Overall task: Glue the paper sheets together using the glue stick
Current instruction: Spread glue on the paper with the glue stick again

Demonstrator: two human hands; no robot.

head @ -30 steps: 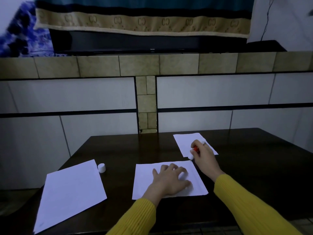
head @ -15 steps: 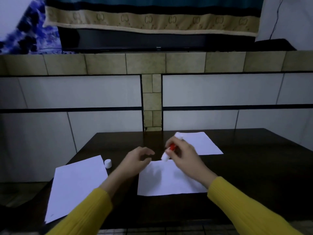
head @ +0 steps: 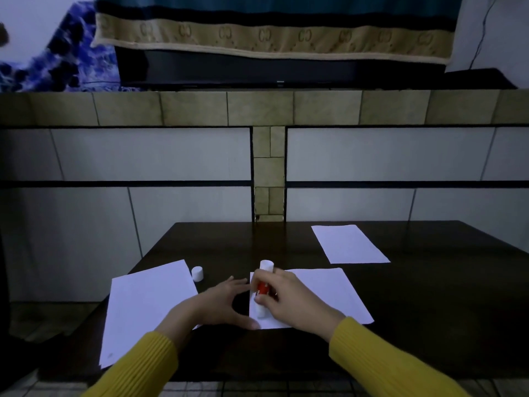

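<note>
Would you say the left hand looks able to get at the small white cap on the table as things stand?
Probably yes. The left hand is empty and open at the middle sheet's left edge, and the cap stands just beyond it beside the left sheet. Only bare table lies between them.

The right hand (head: 289, 303) covers the middle of the glue stick (head: 262, 287) (its grip hides the label); both sleeves are cut off below.
</note>
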